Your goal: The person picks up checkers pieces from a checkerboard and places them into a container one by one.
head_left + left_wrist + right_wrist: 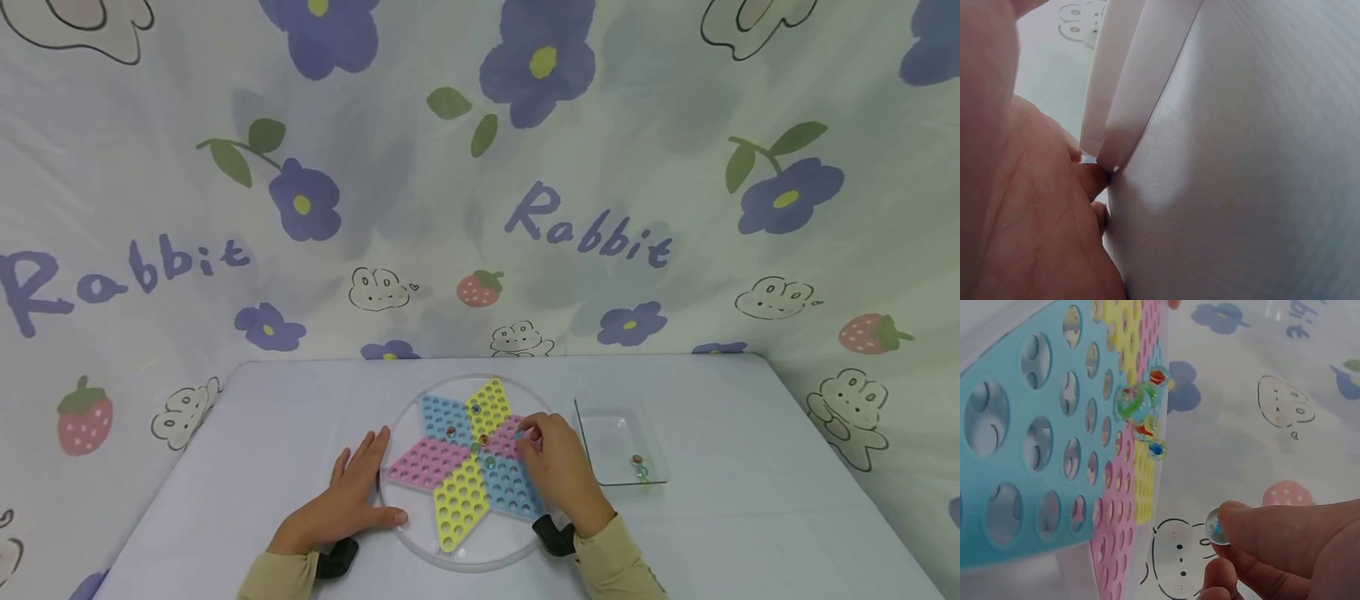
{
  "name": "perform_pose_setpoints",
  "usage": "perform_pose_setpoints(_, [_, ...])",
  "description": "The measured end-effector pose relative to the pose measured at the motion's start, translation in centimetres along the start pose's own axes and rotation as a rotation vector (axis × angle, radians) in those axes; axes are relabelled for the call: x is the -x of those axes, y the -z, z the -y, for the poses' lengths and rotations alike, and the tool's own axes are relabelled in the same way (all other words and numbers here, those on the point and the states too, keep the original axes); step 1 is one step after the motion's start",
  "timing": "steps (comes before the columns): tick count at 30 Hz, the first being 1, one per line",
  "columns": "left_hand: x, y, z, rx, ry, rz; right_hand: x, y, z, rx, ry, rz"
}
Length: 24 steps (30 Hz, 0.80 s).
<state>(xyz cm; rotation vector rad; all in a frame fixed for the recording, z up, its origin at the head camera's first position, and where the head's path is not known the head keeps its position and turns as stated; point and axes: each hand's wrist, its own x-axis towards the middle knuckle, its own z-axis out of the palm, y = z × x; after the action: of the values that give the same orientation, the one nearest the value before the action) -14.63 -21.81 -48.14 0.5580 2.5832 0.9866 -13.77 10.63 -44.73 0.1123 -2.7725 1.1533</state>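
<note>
A round Chinese checkers board (pixel 471 568) with a pink, yellow and blue star lies on the table. Several glass marbles (pixel 1133 403) sit in its holes near the centre and in the upper points. My right hand (pixel 558 467) pinches a clear marble with blue inside (pixel 1212 526) between thumb and fingertip, held above the pink section on the right. With fingers spread and straight, my left hand (pixel 343 507) rests at the board's left rim, its thumb reaching over the lower left edge. In the left wrist view, fingers touch the white rim (pixel 1125 119).
To the right of the board stands a clear square tray (pixel 588 437) with a few marbles (pixel 637 460) in its near right corner. A white cloth covers the table (pixel 720 533). Behind it hangs a curtain (pixel 420 225) printed with flowers and rabbits.
</note>
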Motion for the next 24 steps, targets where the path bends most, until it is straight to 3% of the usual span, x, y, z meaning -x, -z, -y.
perform_pose_setpoints(7, [-0.1,-0.1,0.3,-0.007,-0.004,-0.001,0.1,0.6,0.3,-0.009,-0.029,0.011])
perform_pose_setpoints(24, [-0.2,-0.2,0.5,-0.015,-0.006,0.002,0.3,2.6,0.0,-0.002,0.002,-0.056])
